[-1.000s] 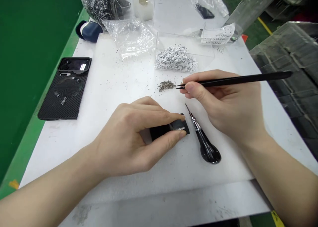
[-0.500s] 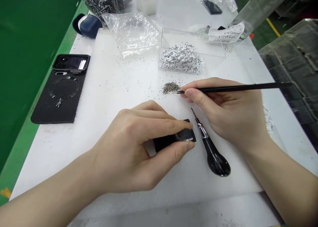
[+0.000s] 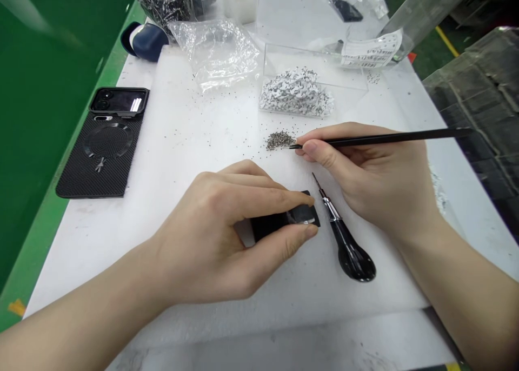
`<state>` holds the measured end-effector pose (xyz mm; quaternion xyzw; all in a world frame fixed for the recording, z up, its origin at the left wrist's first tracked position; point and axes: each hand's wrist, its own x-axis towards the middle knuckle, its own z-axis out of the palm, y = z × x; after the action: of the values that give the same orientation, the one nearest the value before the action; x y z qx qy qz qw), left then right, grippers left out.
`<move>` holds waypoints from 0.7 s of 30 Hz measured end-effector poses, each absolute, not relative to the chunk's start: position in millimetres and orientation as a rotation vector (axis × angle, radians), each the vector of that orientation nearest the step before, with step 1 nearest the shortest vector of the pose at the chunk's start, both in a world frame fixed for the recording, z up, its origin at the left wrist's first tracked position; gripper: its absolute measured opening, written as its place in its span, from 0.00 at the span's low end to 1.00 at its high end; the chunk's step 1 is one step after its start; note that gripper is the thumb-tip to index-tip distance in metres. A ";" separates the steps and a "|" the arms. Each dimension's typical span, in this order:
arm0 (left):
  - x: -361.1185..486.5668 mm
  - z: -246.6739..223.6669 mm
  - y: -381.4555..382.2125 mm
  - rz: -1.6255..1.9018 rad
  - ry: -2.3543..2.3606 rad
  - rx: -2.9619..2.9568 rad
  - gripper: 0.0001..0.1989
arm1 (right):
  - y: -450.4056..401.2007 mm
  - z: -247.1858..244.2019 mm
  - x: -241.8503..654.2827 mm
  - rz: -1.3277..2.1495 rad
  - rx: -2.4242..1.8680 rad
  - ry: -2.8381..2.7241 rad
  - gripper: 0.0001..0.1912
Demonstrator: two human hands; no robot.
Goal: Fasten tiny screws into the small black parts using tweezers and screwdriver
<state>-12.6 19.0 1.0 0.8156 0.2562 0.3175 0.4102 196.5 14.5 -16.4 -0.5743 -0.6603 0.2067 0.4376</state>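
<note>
The left hand [image 3: 221, 236] is holding a black block [image 3: 300, 214] in a narrow grip of thumb and fingers, just beside a screwdriver [image 3: 352, 252] that is lying on a white sheet [image 3: 194, 152]. The right hand [image 3: 377, 184] is holding black tweezers [image 3: 381, 139], their tips pointing at the edge of a pile of tiny metal pieces [image 3: 279, 139]. Beyond it, a clear box [image 3: 278, 60] is holding white bits [image 3: 295, 92].

Tweezers [image 3: 385, 139] at a heap of tiny metal bits [image 3: 279, 140], mid-bench [image 3: 93, 236].
The right hand [image 3: 373, 181] holds them; the left hand [image 3: 219, 236] pinches a black part [image 3: 302, 214]. A screwdriver [image 3: 354, 257] lies between the hands, a phone [image 3: 101, 168] by the bench's left edge, a clear box [image 3: 284, 60] of white pieces [image 3: 295, 95] beyond the heap.
</note>
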 end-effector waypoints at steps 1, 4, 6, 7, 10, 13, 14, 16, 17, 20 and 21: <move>-12.8 0.9 18.9 0.800 0.647 2.050 0.08 | 14.7 -16.3 196.8 0.524 -1.428 -1.638 0.04; -12.4 1.4 18.5 0.792 0.656 2.047 0.08 | 15.1 -16.5 197.0 0.536 -1.418 -1.635 0.04; -11.8 2.3 18.8 0.788 0.656 2.045 0.07 | 15.0 -16.6 196.8 0.525 -1.413 -1.637 0.05; -11.7 2.7 19.1 0.789 0.658 2.042 0.07 | 14.8 -16.6 196.7 0.523 -1.411 -1.636 0.05; -12.4 3.2 20.0 0.786 0.664 2.033 0.07 | 14.4 -16.2 196.5 0.530 -1.414 -1.636 0.06; -13.5 2.4 19.9 0.794 0.655 2.029 0.06 | 14.5 -16.0 196.9 0.516 -1.422 -1.630 0.06; -13.5 2.0 19.7 0.796 0.652 2.029 0.06 | 14.6 -16.0 197.2 0.518 -1.425 -1.628 0.06; -12.8 1.3 19.6 0.796 0.655 2.029 0.06 | 14.7 -16.0 197.6 0.536 -1.425 -1.630 0.06; -12.3 1.1 19.8 0.797 0.655 2.028 0.06 | 14.6 -15.9 197.7 0.540 -1.425 -1.631 0.06; -11.0 0.8 21.0 0.794 0.647 2.017 0.07 | 14.2 -15.4 197.7 0.522 -1.436 -1.638 0.06; -11.0 0.8 21.4 0.792 0.640 2.013 0.07 | 14.0 -15.3 197.6 0.514 -1.442 -1.636 0.06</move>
<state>-11.0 21.4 0.8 0.8062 0.2564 0.3171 0.4287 197.6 14.0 -15.3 -0.5793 -0.6573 0.2065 0.4355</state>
